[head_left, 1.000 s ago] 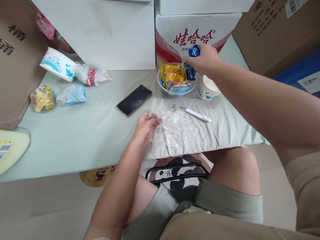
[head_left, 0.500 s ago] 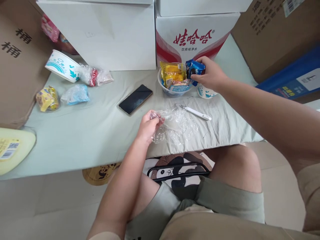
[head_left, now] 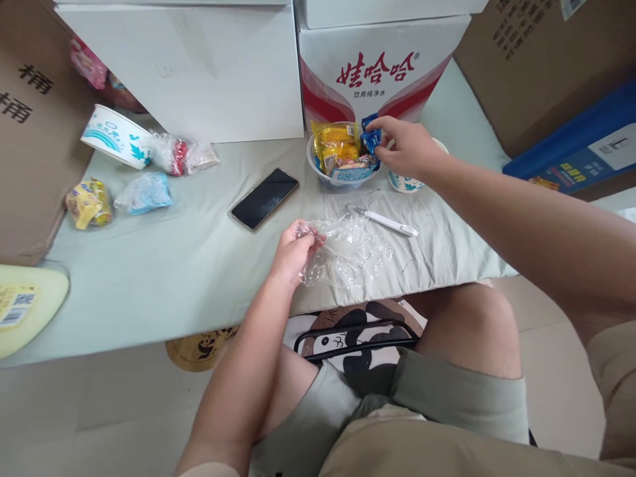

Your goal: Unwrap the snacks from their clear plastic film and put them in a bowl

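Note:
My left hand (head_left: 294,252) pinches the edge of a crumpled clear plastic bag (head_left: 350,250) lying on the pale green cloth near the table's front edge. My right hand (head_left: 403,147) reaches to the back and holds a blue snack packet (head_left: 370,139) at the right rim of a clear bowl (head_left: 318,173). The bowl is filled with yellow and blue snack packets. A white paper cup (head_left: 405,183) with teal print stands just under my right wrist, partly hidden.
A black phone (head_left: 265,198) and a white utility knife (head_left: 387,222) lie between bowl and bag. At left lie a tipped paper bowl (head_left: 113,134) and bagged snacks (head_left: 144,192). White cartons (head_left: 382,66) and brown boxes line the back and sides. My knees sit under the table.
My right hand has brought the blue packet down from in front of the red-and-white carton to the bowl's rim. My left hand has stayed on the plastic bag.

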Demonstrator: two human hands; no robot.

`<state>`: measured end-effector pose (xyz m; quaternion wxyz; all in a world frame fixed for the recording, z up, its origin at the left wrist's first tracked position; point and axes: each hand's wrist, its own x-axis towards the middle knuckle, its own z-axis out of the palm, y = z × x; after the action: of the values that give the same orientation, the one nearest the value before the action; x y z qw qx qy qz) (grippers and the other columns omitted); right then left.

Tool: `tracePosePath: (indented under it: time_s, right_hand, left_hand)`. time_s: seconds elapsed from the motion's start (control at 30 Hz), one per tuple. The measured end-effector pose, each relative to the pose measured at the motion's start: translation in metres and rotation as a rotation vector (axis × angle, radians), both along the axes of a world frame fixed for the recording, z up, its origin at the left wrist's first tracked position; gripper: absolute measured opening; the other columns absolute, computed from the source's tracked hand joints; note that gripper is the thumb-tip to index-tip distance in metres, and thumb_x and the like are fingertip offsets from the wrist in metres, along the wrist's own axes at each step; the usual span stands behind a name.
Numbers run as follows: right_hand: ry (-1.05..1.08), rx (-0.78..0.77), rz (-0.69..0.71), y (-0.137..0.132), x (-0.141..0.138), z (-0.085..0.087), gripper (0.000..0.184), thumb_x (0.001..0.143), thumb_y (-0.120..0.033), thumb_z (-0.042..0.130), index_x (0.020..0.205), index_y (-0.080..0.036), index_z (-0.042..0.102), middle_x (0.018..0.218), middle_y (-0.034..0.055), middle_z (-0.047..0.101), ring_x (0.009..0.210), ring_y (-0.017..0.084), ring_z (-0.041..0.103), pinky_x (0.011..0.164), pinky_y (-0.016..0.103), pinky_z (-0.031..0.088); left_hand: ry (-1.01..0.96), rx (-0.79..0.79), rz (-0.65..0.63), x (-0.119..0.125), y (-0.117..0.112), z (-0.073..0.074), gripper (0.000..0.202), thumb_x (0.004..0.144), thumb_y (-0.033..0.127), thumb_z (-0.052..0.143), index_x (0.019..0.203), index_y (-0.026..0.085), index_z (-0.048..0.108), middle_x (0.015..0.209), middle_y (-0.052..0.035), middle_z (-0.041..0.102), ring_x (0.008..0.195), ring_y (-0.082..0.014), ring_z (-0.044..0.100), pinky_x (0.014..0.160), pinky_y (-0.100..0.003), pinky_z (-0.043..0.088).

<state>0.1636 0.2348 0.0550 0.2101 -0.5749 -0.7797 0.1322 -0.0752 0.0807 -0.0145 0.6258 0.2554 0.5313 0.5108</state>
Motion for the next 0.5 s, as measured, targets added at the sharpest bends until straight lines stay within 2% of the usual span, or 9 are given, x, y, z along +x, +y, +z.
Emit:
tracePosePath:
  time_s: [0.2,0.33,0.43,0.5]
  right_hand:
    - [-0.056,0.038,0.019,0.022,0.01,-0.008,0.023,0.072,-0.026,0.075,0.093,-0.029,0.067,0.085,0.0044,0.07,0.077,0.026,0.062,0.075,0.044,0.054]
    - [-0.08,0.007,0.064,0.031,0.016,-0.015,0.011,0.07,-0.028,0.076,0.077,-0.027,0.068,0.07,0.0029,0.064,0.074,0.024,0.06,0.075,0.043,0.053]
    - [-0.08,-0.023,0.055,0.02,0.016,-0.003,0.003,0.077,-0.026,0.07,0.076,-0.026,0.068,0.069,0.0036,0.063,0.077,0.024,0.061,0.082,0.045,0.053]
    - [-0.038,0.046,0.015,-0.002,0.014,0.008,0.002,0.082,-0.024,0.065,0.082,-0.024,0.067,0.08,0.0058,0.067,0.082,0.024,0.062,0.086,0.046,0.053]
  left_hand:
    - [-0.005,0.011,-0.004,0.0,0.0,0.0,0.019,0.056,0.007,0.059,0.068,0.019,0.051,0.069,0.0042,0.057,0.07,-0.0108,0.064,0.068,-0.021,0.05]
    - [0.007,0.009,-0.016,-0.001,0.001,0.0,0.021,0.057,0.008,0.063,0.069,0.019,0.05,0.07,0.0044,0.056,0.071,-0.0113,0.064,0.069,-0.022,0.05]
    - [0.006,0.013,-0.01,0.0,0.002,0.0,0.021,0.057,0.008,0.063,0.069,0.019,0.05,0.07,0.0044,0.056,0.07,-0.0115,0.064,0.069,-0.022,0.051]
    - [0.003,-0.003,-0.007,0.0,0.002,0.001,0.021,0.057,0.008,0.063,0.069,0.019,0.05,0.07,0.0041,0.056,0.07,-0.0121,0.065,0.067,-0.023,0.051]
